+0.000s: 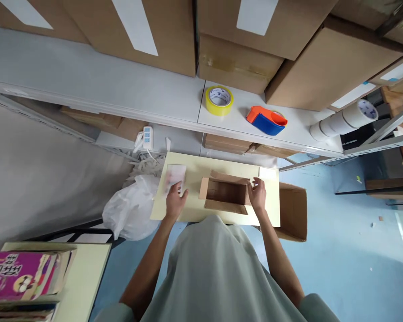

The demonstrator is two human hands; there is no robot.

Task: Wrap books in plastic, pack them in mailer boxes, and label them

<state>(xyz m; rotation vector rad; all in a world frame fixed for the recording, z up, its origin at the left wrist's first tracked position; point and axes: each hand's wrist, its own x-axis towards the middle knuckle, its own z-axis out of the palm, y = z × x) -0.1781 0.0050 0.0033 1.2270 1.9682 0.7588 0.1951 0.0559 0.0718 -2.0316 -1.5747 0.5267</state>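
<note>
A small cardboard box stands on the pale yellow table with its top flaps spread outward. It looks empty inside. My right hand is at the box's right end, thumb side close to the flap there, fingers apart. Whether it touches the flap is hard to tell. To the left of the box, my left hand hovers with thumb and fingers apart, nothing visible in it. Just beyond its fingertips lies a pale, partly see-through packet with faint pink marks, slightly blurred.
The pale table stands against a grey shelf holding large cartons, yellow tape, an orange-and-blue tape dispenser and white rolls. A white plastic bag, open carton and stacked books are around.
</note>
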